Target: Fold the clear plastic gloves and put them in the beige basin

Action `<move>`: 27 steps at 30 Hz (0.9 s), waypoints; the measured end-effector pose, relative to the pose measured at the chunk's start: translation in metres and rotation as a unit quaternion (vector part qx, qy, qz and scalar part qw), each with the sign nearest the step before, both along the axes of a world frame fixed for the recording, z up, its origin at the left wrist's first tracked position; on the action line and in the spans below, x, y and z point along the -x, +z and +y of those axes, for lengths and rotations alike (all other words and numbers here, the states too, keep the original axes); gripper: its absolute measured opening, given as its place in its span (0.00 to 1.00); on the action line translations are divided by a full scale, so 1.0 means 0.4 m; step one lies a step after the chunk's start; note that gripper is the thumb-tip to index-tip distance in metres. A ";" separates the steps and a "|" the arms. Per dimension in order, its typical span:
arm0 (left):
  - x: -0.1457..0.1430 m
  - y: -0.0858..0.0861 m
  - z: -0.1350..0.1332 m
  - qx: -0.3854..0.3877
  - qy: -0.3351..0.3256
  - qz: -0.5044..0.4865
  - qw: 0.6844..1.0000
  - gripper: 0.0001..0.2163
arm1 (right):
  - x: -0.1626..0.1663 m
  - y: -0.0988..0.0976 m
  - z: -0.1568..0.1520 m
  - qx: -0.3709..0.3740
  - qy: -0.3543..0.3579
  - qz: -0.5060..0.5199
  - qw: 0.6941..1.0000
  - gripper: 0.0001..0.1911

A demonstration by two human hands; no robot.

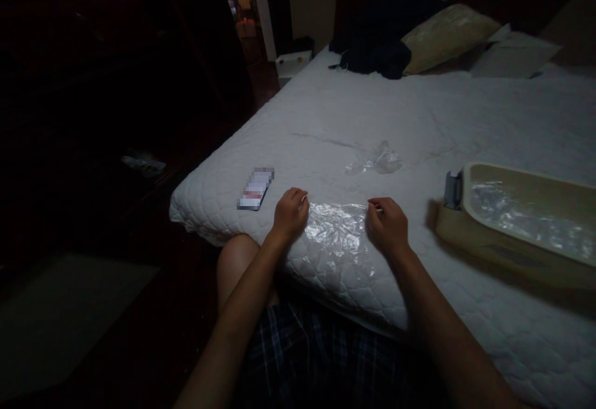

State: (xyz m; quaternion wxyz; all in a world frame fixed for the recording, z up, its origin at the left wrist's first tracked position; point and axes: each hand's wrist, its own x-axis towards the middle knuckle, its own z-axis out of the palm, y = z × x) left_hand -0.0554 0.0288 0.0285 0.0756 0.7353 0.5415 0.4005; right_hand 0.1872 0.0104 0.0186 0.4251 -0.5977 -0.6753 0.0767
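A clear plastic bag point(338, 235) lies flat on the corner of a white quilted mattress point(419, 117). My left hand point(291, 213) pinches the bag's upper left corner, fingers curled closed. My right hand point(386, 226) pinches its upper right corner the same way. The bag hangs a little over the mattress edge toward my knees. A second crumpled clear plastic piece point(375, 162) rests farther up the mattress, apart from both hands.
A beige tray point(512, 241) holding more clear plastic sits at the right, a small grey object point(452, 189) at its left end. A small card or packet point(256, 188) lies left of my left hand. Pillows point(447, 36) and dark clothing point(382, 30) lie at the bed's far end.
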 end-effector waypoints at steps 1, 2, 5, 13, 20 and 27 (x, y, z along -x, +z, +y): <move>-0.005 0.007 -0.014 -0.027 -0.042 0.056 0.997 0.12 | 0.014 0.009 -0.010 -0.017 0.037 -0.058 0.997 0.16; -0.009 0.012 -0.027 -0.045 -0.084 0.105 0.990 0.14 | 0.029 0.016 -0.019 -0.025 0.079 -0.111 0.990 0.18; -0.018 0.013 -0.058 -0.030 -0.180 0.218 0.959 0.18 | 0.063 0.014 -0.039 -0.004 0.187 -0.240 0.953 0.25; 0.012 -0.024 -0.061 0.096 -0.200 0.268 0.937 0.23 | 0.007 -0.032 -0.044 0.083 0.211 -0.310 0.924 0.31; 0.015 -0.025 -0.060 0.121 -0.199 0.247 0.941 0.23 | -0.031 -0.048 -0.048 0.108 0.204 -0.240 0.943 0.30; 0.022 -0.040 -0.043 0.126 -0.196 0.122 0.965 0.22 | -0.040 -0.053 -0.024 0.121 0.168 0.087 0.975 0.25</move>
